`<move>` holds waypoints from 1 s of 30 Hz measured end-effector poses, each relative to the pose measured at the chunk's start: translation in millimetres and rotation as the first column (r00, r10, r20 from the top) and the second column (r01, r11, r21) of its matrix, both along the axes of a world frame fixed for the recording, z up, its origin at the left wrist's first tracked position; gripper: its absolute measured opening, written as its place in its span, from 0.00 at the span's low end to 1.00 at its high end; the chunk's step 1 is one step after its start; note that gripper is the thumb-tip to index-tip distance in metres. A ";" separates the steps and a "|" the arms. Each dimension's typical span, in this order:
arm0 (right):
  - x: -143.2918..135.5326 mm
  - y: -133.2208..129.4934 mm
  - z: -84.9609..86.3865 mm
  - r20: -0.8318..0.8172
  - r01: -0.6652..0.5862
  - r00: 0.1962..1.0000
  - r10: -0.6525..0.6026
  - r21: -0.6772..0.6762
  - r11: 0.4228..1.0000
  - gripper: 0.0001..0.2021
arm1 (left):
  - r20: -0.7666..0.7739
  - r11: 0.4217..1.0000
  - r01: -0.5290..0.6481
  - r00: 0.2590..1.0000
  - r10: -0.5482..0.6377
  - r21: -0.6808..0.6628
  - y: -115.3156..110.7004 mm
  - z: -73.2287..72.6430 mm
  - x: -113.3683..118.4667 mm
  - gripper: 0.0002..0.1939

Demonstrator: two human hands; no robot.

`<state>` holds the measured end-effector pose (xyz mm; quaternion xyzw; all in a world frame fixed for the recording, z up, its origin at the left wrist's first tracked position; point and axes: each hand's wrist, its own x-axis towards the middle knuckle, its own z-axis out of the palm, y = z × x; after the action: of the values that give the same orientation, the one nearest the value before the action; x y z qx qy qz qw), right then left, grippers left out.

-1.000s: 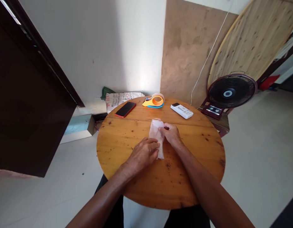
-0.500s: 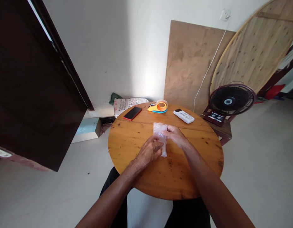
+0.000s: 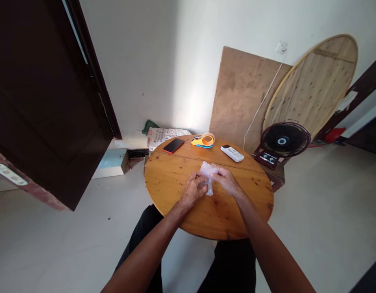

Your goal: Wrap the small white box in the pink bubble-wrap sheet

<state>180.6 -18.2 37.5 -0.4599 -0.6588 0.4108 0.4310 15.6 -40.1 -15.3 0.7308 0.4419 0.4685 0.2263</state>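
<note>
A small piece of clear bubble wrap [image 3: 208,169] is between my two hands over the round wooden table [image 3: 166,175]. My left hand [image 3: 194,188] grips its left side with bent fingers. On the upper right edge, my right hand [image 3: 224,179] pinches the wrap between thumb and fingers. Whether anything lies inside the wrap cannot be made out. Behind the hands are a dark phone with a red edge [image 3: 173,145], an orange and blue tape dispenser [image 3: 203,141] and a white remote-like device [image 3: 232,153].
A black fan [image 3: 285,140] stands on a small wooden stand [image 3: 276,175] right of the table. Boards [image 3: 236,93] lean on the wall behind. A printed sack [image 3: 163,136] and a pale box [image 3: 111,162] are at the back left, near a dark door [image 3: 47,89].
The view has shifted, showing more of the wall and fan area. The bubble wrap has tilted and its top is more bunched, with both hands still on it.
</note>
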 end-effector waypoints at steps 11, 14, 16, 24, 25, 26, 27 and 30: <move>4.7 -11.3 -8.9 0.165 0.016 0.986 -0.033 0.105 0.994 0.08 | 0.016 0.980 -0.168 0.985 0.170 -0.105 1.5 -5.3 2.2 0.29; 4.8 -16.2 -9.8 0.198 -0.006 0.980 -0.016 0.113 0.994 0.07 | 0.039 0.991 -0.111 0.993 0.114 -0.076 3.1 -3.4 0.6 0.38; 4.5 -19.3 -10.5 0.213 -0.020 0.977 -0.004 0.112 0.994 0.07 | 0.042 0.997 -0.047 0.998 0.049 -0.056 4.1 -1.7 -1.0 0.37; -0.4 -34.7 -11.6 0.297 -0.058 0.955 0.001 0.181 0.982 0.07 | -0.048 0.997 0.078 0.996 -0.079 -0.025 8.6 -3.9 -9.3 0.13; -0.5 -36.4 -12.6 0.310 -0.057 0.951 -0.009 0.203 0.978 0.07 | -0.069 0.996 0.079 0.994 -0.081 -0.028 8.8 -3.7 -10.6 0.12; -0.4 -38.0 -13.5 0.326 -0.054 0.945 -0.021 0.222 0.974 0.07 | -0.090 0.996 0.081 0.992 -0.084 -0.032 8.8 -3.1 -11.8 0.12; -0.3 -39.5 -14.3 0.344 -0.055 0.938 -0.032 0.240 0.969 0.07 | -0.110 0.996 0.086 0.990 -0.089 -0.036 8.7 -1.9 -13.0 0.12; -0.3 -44.5 -13.9 0.425 -0.085 0.904 -0.042 0.275 0.958 0.09 | -0.130 0.993 0.110 0.985 -0.114 -0.034 7.1 2.9 -16.8 0.13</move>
<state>180.3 -62.6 23.6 -0.4637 -0.7947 0.2050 0.3338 -1.1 -33.0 -12.4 0.7807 0.4203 0.3998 0.2325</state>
